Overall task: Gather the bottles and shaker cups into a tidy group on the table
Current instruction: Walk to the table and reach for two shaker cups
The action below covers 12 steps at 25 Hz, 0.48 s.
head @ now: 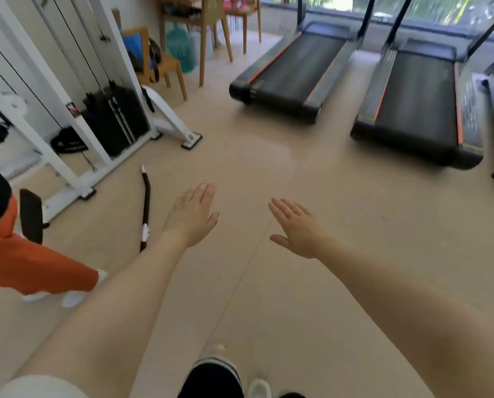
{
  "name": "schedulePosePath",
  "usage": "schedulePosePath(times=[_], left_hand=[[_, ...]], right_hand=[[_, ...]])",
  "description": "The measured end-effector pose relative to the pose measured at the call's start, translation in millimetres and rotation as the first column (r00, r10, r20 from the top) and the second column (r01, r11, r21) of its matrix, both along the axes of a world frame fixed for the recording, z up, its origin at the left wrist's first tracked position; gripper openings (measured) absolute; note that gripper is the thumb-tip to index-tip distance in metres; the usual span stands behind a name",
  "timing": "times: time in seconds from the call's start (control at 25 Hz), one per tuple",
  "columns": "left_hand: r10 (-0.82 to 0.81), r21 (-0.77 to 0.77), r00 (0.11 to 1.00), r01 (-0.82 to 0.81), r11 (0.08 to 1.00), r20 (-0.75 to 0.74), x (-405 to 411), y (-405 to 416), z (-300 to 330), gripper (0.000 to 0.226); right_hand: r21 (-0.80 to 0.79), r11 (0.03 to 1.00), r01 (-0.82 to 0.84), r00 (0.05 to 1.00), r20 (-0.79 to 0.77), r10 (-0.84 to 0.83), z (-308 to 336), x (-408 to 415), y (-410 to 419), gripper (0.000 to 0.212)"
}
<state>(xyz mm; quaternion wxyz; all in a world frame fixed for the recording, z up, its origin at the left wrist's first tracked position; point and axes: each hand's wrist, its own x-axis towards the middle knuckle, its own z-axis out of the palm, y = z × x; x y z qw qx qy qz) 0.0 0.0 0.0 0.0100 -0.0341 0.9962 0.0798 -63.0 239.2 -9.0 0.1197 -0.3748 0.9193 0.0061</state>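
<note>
My left hand (192, 215) and my right hand (296, 226) are both stretched out in front of me over the beige floor, palms down, fingers extended and holding nothing. A wooden table (199, 21) stands far off at the back, with a teal water jug (179, 45) under it. No bottles or shaker cups can be made out from here.
A white cable machine with a black weight stack (116, 119) fills the left. A black bar (146, 208) lies on the floor. Two treadmills (291, 70) (417, 101) stand at the right. A person in orange (24, 262) is at the left edge. Wooden chairs (154, 61) stand near the table.
</note>
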Motion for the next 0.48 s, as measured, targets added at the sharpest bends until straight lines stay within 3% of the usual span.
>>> schedulePosePath(times=[0.16,0.36,0.48], left_hand=[[0.047,0.053,0.992,-0.053,0.997,0.113,-22,-6,-40,0.060],[0.036,0.066,0.991,-0.045,0.997,0.128,-111,-38,-61,0.053],[-0.015,0.078,0.987,0.003,0.997,0.159,-183,-66,-59,0.050]], right_hand=[[0.079,0.981,-0.176,0.983,0.073,0.170,-32,-22,-20,0.073],[0.120,0.980,-0.159,0.982,0.121,0.145,-48,-111,-56,0.075],[0.141,0.987,-0.070,0.987,0.151,0.049,-44,-187,-88,0.076]])
